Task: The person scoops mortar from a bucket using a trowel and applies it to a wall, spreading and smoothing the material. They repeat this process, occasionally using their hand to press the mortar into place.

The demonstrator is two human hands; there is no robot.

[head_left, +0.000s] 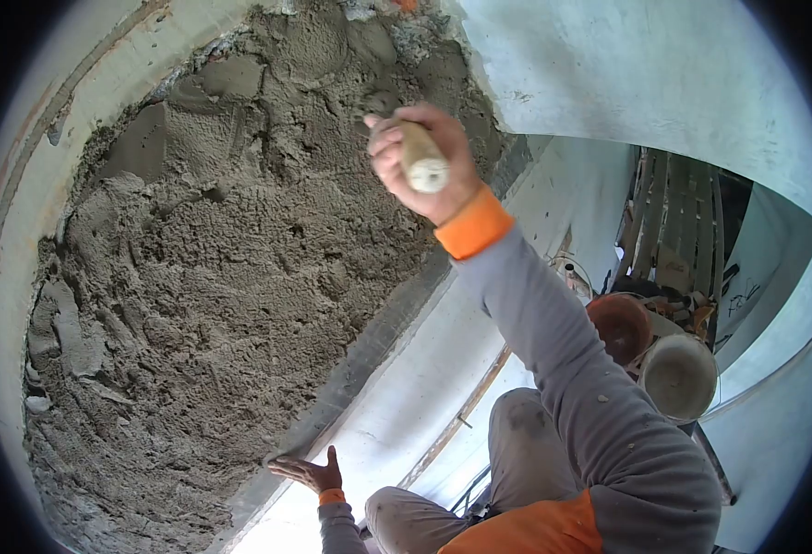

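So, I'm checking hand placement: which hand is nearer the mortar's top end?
Right: the right hand is over the upper mortar; the left hand is by its lower edge.

Coarse gray mortar [203, 277] coats a broad section of wall [25, 138], ridged and pitted across most of its face, with smoother patches near the top. At right, a slatted wooden platform [704, 208] holds a piece of cardboard [672, 270] amid small clutter [692, 309]. A reddish bucket [620, 328] and a pale bucket [678, 377] sit side by side near its lower end, the surface beneath them largely hidden from view.
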